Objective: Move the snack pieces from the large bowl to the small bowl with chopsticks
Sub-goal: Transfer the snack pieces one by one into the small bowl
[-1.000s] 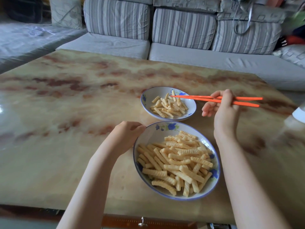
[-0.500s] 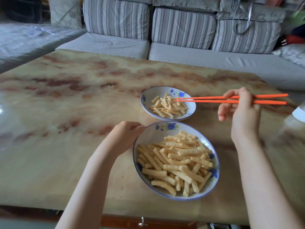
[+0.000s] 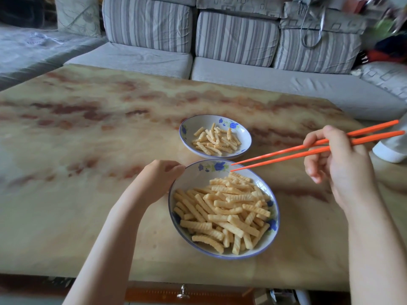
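Observation:
The large bowl [image 3: 196, 177], white with blue flowers, sits near the table's front edge and is heaped with ridged yellow snack pieces [image 3: 226, 208]. Just behind it stands the small bowl [image 3: 243, 134] holding a thinner layer of the same snack pieces [image 3: 215, 139]. My right hand [image 3: 339, 164] grips a pair of orange chopsticks [image 3: 286, 151]; their tips hang slightly apart and hold nothing, over the large bowl's far rim. My left hand [image 3: 157, 180] holds the large bowl at its left rim, fingers curled over the edge.
The marbled table [image 3: 88, 139] stretches wide to the left and back. A white object [image 3: 394, 146] stands at the right edge, close behind the chopstick ends. A grey striped sofa [image 3: 220, 51] runs along the far side.
My right hand has drawn back and down to the right, bringing the chopstick tips from over the small bowl to the far rim of the large bowl. The left hand has stayed on the rim.

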